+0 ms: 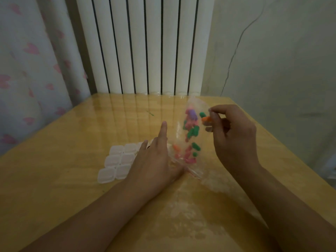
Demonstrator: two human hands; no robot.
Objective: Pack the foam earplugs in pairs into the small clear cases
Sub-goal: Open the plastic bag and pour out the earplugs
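Head view shows the first step: right hand [234,135] pinches the bag [190,135] top at centre, left hand [156,157], fingers straight, steadies it; next, plugs [192,131] must go to cases [120,160], lower left.

Clear plastic bag [192,135] containing green, pink, purple and orange earplugs [191,132]. Orange earplug [206,119] at the fingertips. Translucent white cases [121,163] in a grid. Glossy honey-yellow wooden table [63,179]. White ribbed radiator [145,44]. White curtain [32,60] patterned with pink hearts.
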